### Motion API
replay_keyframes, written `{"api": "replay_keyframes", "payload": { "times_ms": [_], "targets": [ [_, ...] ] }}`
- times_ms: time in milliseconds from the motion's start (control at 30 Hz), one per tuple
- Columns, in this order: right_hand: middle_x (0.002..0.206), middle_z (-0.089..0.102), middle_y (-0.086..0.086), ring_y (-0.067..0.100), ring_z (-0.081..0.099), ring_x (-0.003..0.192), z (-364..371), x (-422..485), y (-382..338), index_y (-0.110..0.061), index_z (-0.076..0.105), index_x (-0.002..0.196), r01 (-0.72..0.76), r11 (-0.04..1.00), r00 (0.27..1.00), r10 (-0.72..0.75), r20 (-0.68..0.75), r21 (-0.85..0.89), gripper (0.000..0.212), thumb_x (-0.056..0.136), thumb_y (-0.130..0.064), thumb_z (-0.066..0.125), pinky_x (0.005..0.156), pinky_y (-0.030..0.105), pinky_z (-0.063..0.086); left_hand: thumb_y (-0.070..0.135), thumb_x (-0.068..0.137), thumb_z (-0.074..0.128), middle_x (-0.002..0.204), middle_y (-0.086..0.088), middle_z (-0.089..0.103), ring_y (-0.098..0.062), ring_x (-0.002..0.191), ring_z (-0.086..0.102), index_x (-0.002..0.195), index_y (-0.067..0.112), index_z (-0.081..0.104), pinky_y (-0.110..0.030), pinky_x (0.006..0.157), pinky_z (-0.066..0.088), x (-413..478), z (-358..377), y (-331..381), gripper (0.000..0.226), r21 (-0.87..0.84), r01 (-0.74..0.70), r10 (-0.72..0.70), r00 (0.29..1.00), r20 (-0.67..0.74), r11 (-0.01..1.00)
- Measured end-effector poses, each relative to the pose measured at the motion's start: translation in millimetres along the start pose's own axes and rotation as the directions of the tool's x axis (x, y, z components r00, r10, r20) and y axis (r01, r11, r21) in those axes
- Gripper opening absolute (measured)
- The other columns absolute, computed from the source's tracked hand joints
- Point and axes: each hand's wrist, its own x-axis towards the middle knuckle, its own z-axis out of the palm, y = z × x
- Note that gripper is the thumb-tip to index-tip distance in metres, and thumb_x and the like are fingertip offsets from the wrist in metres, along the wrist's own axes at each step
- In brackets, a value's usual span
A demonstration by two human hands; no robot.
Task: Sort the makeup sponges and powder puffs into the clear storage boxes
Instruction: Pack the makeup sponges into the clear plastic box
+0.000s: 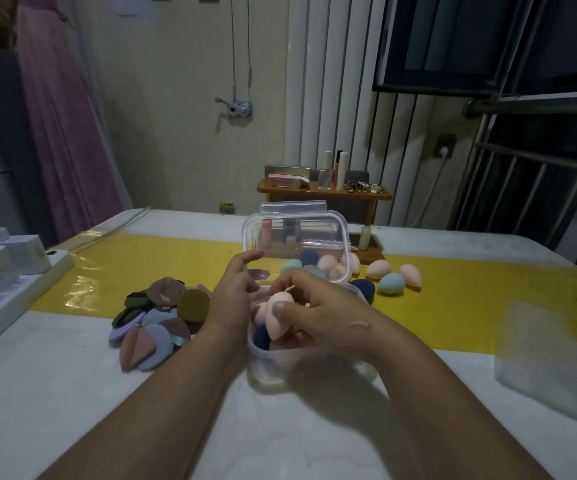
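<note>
A clear storage box [280,363] stands on the table in front of me, with pink and dark blue sponges inside. My right hand [318,315] is over it, fingers closed on a pink egg-shaped sponge [279,315]. My left hand [233,292] rests at the box's left rim, fingers touching the raised clear lid [295,233]. Loose sponges lie behind: pink [379,267], teal [391,283], pink [411,274], dark blue [363,288]. A pile of flat powder puffs [157,322] in mauve, olive, grey-blue and lilac sits to the left.
A white power strip [3,299] with chargers lies at the left table edge. A yellow strip [134,271] crosses the white table. A second clear box [292,206] and a small bottle [365,236] stand behind. A wooden shelf [321,194] with cosmetics is beyond the table.
</note>
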Motion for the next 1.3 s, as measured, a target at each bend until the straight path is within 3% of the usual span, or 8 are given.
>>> {"api": "replay_keyframes", "payload": {
  "times_ms": [100,233,433,567,700,833,1100,1300],
  "targets": [
    [0.102,0.059,-0.012,0.009,0.06,0.094,-0.4,2.0,0.1,-0.039,0.052,0.112,0.0,0.991,1.0,-0.004,-0.026,-0.136,0.015,0.099,-0.031,0.05,0.085,0.037,0.057,-0.003,0.082,0.031,0.102,-0.005,0.055,-0.035,0.099,0.06,0.104,0.032,0.067,-0.047,0.082,0.055,1.6,-0.3,-0.9,0.054,0.006,-0.001,0.001,1.0,-0.01,1.0],
    [0.099,0.057,-0.012,0.006,0.056,0.089,1.7,0.2,-4.3,-0.037,0.048,0.115,0.017,0.962,1.0,-0.02,-0.009,-0.272,0.016,0.101,-0.029,0.05,0.083,0.032,0.055,0.002,0.08,0.033,0.114,-0.018,0.055,-0.04,0.105,0.062,0.101,0.037,0.07,-0.06,0.089,0.054,0.6,-2.4,-3.1,0.055,-0.016,0.022,-0.022,1.0,0.014,1.0],
    [0.103,0.063,-0.014,0.005,0.06,0.093,1.4,-0.8,-5.3,-0.032,0.052,0.118,0.024,0.973,0.998,-0.011,0.059,-0.231,0.03,0.091,-0.026,0.064,0.085,0.033,0.055,0.001,0.076,0.034,0.119,-0.021,0.055,-0.043,0.105,0.061,0.1,0.036,0.071,-0.061,0.09,0.053,5.3,-2.0,-6.0,0.056,-0.057,0.006,-0.006,1.0,0.001,0.998],
    [0.095,0.07,-0.009,0.01,0.064,0.089,3.6,2.7,-3.8,-0.029,0.067,0.092,0.064,0.956,0.995,-0.04,0.09,-0.285,0.009,0.085,-0.025,0.073,0.082,0.034,0.055,-0.002,0.08,0.032,0.111,-0.016,0.057,-0.036,0.095,0.06,0.107,0.031,0.068,-0.043,0.073,0.054,8.4,-1.9,-7.5,0.055,-0.023,-0.019,0.018,0.999,-0.028,1.0],
    [0.075,0.064,-0.017,-0.001,0.058,0.072,6.9,3.5,-3.6,-0.034,0.061,0.072,0.053,0.95,0.998,-0.038,0.057,-0.308,0.019,0.084,-0.026,0.074,0.063,0.014,0.043,-0.005,0.08,0.031,0.106,-0.014,0.057,-0.03,0.088,0.06,0.107,0.026,0.067,-0.037,0.068,0.051,9.4,-1.3,-6.5,0.055,-0.016,-0.04,0.039,0.999,-0.033,0.999],
    [0.088,0.063,-0.008,0.008,0.056,0.079,7.1,3.7,-5.2,-0.033,0.052,0.083,0.042,0.947,0.998,-0.028,0.05,-0.32,0.013,0.092,-0.033,0.062,0.063,0.03,0.043,-0.004,0.079,0.032,0.107,-0.014,0.057,-0.031,0.09,0.06,0.105,0.029,0.068,-0.039,0.069,0.051,10.1,-3.1,-8.4,0.055,-0.015,-0.027,0.026,0.999,-0.037,1.0],
    [0.083,0.068,-0.012,0.007,0.061,0.081,6.0,6.0,-4.4,-0.028,0.077,0.092,-0.006,0.937,0.994,0.045,0.103,-0.35,0.013,0.089,-0.032,0.066,0.061,0.02,0.042,-0.004,0.078,0.031,0.107,-0.014,0.056,-0.035,0.087,0.061,0.103,0.029,0.068,-0.044,0.073,0.055,15.5,-3.7,-11.4,0.056,-0.024,-0.033,0.032,0.999,-0.019,0.999],
    [0.091,0.074,-0.009,0.006,0.066,0.085,7.2,7.9,-2.1,-0.026,0.078,0.096,-0.003,0.949,0.996,0.031,0.085,-0.317,0.013,0.087,-0.032,0.071,0.074,0.021,0.052,-0.005,0.078,0.031,0.103,-0.014,0.056,-0.034,0.086,0.059,0.102,0.028,0.069,-0.04,0.067,0.051,16.7,-3.4,-11.9,0.056,-0.052,-0.038,0.037,0.999,-0.025,0.998]
  ]
}}
